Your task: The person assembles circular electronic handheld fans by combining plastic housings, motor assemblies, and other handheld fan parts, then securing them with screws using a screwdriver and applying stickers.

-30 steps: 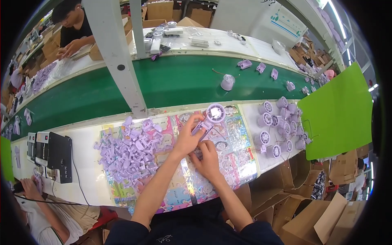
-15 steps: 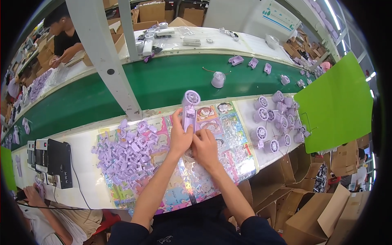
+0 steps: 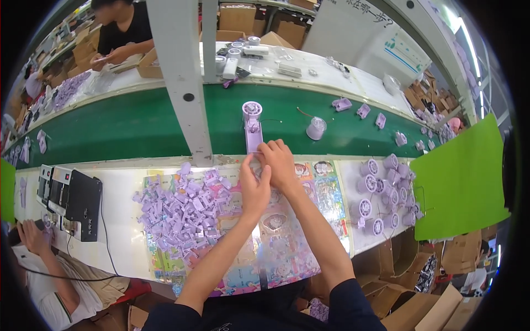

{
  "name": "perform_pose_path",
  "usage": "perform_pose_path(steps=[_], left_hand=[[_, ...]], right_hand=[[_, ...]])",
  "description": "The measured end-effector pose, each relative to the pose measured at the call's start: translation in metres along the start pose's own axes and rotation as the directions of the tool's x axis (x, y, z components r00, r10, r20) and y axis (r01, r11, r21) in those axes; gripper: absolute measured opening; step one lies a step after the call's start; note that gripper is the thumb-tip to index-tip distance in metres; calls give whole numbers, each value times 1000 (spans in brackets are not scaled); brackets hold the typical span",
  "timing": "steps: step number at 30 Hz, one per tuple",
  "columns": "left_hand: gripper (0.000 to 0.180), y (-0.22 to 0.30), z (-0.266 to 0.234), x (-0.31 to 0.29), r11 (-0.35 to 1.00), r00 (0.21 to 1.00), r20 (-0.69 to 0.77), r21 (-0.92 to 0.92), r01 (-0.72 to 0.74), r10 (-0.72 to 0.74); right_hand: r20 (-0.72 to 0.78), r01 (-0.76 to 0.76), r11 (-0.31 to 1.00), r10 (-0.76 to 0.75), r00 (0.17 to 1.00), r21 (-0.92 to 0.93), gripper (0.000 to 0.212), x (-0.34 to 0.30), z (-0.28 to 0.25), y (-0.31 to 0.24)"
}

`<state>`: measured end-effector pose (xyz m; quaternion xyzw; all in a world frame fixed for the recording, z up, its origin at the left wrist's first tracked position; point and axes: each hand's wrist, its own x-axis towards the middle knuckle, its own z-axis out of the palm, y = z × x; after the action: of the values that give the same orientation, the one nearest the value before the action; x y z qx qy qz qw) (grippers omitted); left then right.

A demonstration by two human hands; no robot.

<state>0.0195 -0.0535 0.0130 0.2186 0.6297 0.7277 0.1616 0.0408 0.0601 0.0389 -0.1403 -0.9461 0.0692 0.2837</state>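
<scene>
Just above the centre of the frame, a lavender plastic part with a round head and a long, trough-like handle (image 3: pixel 253 133) shows against the green conveyor belt (image 3: pixel 121 129). The person's right hand (image 3: pixel 280 165) has its fingertips at the handle's lower end; whether they pinch it cannot be told. Just below, the left hand (image 3: pixel 255 193) curves upward, thumb and fingers parted around a gap. Left of centre lies a heap of small lavender plastic pieces (image 3: pixel 185 212); at the right stand lavender plastic cylinders with wires (image 3: pixel 362 208).
</scene>
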Motion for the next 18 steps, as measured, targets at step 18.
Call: perform_pose_path(steps=[18], left_hand=[[18,49,-5,-22,672,683,-18,196,-714,730]], right_hand=[[64,122,807,-194,979,578,26,-35,50,3]])
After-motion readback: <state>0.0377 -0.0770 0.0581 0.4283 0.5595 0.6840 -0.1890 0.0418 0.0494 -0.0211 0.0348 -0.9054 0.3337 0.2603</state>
